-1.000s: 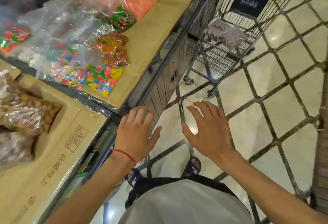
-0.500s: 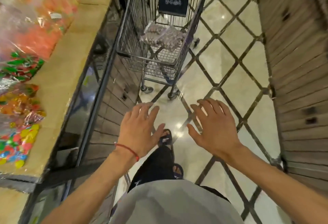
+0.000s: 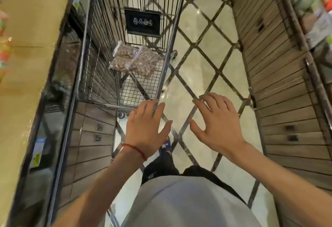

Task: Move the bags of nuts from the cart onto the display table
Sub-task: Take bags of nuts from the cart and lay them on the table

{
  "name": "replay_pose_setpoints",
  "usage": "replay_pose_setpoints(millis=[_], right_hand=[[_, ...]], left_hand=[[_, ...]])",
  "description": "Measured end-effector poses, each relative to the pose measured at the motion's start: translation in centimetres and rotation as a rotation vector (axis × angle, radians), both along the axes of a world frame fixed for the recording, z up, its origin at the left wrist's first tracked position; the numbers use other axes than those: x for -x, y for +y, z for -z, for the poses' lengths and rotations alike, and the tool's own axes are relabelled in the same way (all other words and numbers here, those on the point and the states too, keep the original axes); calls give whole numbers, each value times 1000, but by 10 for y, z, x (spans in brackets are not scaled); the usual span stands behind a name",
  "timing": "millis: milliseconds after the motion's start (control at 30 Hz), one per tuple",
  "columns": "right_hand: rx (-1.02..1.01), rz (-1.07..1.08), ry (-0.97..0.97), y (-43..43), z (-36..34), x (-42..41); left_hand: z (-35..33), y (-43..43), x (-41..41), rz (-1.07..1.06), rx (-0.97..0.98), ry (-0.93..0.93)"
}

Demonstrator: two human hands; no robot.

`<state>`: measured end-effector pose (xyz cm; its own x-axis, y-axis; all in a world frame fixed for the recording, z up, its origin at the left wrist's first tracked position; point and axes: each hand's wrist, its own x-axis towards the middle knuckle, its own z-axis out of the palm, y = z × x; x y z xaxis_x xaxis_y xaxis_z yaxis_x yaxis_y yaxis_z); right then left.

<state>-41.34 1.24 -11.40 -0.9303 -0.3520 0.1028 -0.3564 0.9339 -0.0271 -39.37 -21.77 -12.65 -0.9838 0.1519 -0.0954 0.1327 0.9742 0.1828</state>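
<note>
The clear plastic bags of brown nuts (image 3: 134, 59) lie across the silver wire cart (image 3: 107, 104) floor, far end. Both hands are empty and spread; the left hand (image 3: 145, 128) reaches the cart's near corner, the right hand (image 3: 215, 126) is beside it.

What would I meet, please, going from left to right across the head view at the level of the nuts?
In order: display table, cart's left wall, bags of nuts, tiled floor, slatted wooden counter.
</note>
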Motion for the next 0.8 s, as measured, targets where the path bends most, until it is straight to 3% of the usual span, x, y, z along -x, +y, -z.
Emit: replay_pose_setpoints(millis=[333, 467, 800], right_hand=[[43, -70, -8, -11, -2, 153], [25, -198, 3, -7, 9, 225], [214, -541, -82, 0, 18, 406]], left_hand=[[1, -2, 128, -116, -16, 2], [3, 7, 175, -211, 44, -87], [-17, 65, 286, -607, 93, -140]])
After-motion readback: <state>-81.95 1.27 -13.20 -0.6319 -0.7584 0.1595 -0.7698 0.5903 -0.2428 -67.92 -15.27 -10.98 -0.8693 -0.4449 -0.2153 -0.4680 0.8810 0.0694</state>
